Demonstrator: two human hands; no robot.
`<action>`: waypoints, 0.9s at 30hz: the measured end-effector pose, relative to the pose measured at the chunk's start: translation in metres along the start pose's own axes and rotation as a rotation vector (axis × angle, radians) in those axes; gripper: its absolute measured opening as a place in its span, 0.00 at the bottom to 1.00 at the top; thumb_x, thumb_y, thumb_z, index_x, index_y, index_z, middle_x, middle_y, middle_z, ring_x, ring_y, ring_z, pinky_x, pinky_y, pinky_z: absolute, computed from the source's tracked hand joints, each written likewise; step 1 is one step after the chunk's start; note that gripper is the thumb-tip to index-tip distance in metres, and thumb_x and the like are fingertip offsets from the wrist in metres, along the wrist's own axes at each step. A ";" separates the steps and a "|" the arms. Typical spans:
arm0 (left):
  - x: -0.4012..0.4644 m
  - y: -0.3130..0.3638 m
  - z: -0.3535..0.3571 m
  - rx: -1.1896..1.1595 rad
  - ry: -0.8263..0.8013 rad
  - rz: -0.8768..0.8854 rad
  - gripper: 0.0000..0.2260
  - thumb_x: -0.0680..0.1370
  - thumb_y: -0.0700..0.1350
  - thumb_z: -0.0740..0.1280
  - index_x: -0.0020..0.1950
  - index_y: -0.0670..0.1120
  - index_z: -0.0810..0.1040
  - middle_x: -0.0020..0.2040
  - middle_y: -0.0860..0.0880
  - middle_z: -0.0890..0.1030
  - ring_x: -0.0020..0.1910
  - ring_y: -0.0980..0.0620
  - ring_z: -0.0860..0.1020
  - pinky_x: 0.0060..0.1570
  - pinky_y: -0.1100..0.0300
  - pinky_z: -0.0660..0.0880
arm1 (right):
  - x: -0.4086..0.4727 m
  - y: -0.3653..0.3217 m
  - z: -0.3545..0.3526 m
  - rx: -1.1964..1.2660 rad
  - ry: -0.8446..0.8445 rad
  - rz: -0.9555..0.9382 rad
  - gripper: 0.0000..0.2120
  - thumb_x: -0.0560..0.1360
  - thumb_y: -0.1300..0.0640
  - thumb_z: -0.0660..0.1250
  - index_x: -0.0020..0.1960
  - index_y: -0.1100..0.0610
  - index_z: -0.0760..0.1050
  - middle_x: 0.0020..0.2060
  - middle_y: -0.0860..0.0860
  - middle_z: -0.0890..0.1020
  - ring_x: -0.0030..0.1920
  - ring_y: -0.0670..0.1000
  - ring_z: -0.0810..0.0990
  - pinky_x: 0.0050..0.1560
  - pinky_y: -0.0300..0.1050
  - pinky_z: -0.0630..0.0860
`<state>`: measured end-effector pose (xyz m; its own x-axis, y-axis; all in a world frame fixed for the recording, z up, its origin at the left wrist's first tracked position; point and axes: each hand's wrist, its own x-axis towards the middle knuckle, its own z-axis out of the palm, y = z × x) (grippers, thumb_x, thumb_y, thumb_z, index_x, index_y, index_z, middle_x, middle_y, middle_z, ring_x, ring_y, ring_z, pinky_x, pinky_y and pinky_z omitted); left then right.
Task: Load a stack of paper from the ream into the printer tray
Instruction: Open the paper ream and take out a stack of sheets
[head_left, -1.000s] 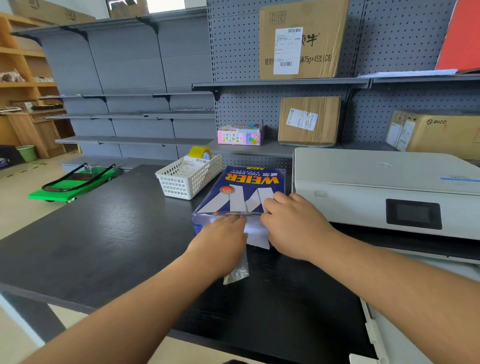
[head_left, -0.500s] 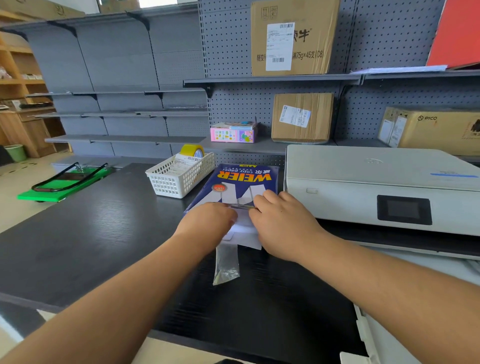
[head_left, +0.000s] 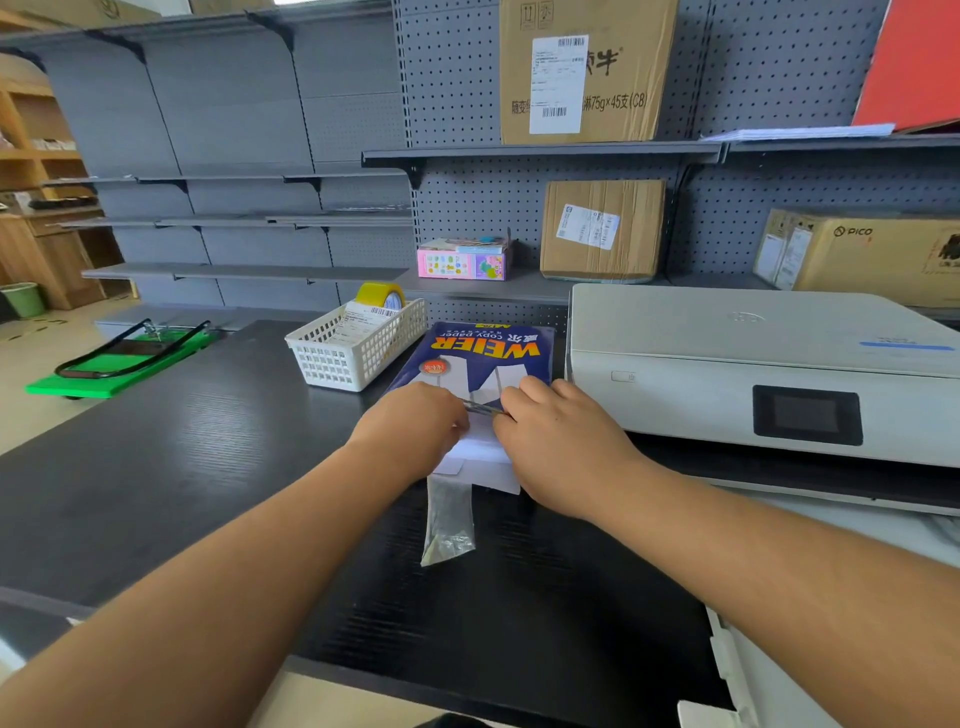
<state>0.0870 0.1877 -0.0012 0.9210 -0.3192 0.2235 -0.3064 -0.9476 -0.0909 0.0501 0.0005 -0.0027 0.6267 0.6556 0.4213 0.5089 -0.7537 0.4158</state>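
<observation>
A blue ream of copy paper (head_left: 483, 353) lies flat on the black table (head_left: 156, 457), just left of the white printer (head_left: 753, 364). Its near end is torn open and white sheets (head_left: 480, 457) show between my hands. My left hand (head_left: 410, 431) grips the left side of that open end. My right hand (head_left: 561, 441) grips the right side, fingers curled on the wrapper edge. A torn strip of clear wrapper (head_left: 448, 525) trails toward me on the table. The pulled-out white printer tray (head_left: 753, 670) shows at the lower right, mostly behind my right forearm.
A white mesh basket (head_left: 358, 348) holding a yellow tape roll (head_left: 382, 296) stands left of the ream. Grey shelves behind carry cardboard boxes (head_left: 602, 228) and a pink box (head_left: 462, 260). A green platform cart (head_left: 119, 353) sits on the floor at the left.
Both hands have drawn closer together at the ream's open end, and more of the clear wrapper strip hangs out toward me. The camera has shifted slightly.
</observation>
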 end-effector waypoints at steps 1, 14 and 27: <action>0.000 0.000 -0.001 0.001 0.003 0.006 0.12 0.80 0.44 0.62 0.53 0.52 0.85 0.54 0.51 0.84 0.54 0.48 0.80 0.52 0.53 0.79 | 0.000 0.000 0.000 -0.009 -0.003 -0.003 0.05 0.64 0.65 0.72 0.40 0.60 0.79 0.39 0.58 0.78 0.43 0.60 0.75 0.38 0.53 0.71; 0.001 0.003 -0.011 -0.047 -0.046 -0.006 0.13 0.81 0.44 0.62 0.59 0.53 0.84 0.59 0.52 0.83 0.58 0.48 0.79 0.57 0.53 0.77 | 0.003 -0.001 0.002 -0.034 -0.007 -0.014 0.06 0.62 0.67 0.71 0.35 0.59 0.77 0.36 0.56 0.76 0.40 0.60 0.74 0.35 0.51 0.68; -0.020 0.002 0.011 0.294 0.267 0.286 0.13 0.56 0.35 0.78 0.36 0.44 0.79 0.30 0.48 0.78 0.26 0.46 0.77 0.23 0.60 0.66 | 0.003 -0.004 0.005 0.039 0.026 0.055 0.04 0.66 0.58 0.69 0.39 0.59 0.79 0.38 0.55 0.78 0.43 0.58 0.74 0.40 0.52 0.69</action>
<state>0.0710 0.1922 -0.0161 0.7044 -0.5949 0.3872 -0.4214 -0.7894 -0.4464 0.0523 0.0051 -0.0069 0.6387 0.6139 0.4639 0.4973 -0.7894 0.3600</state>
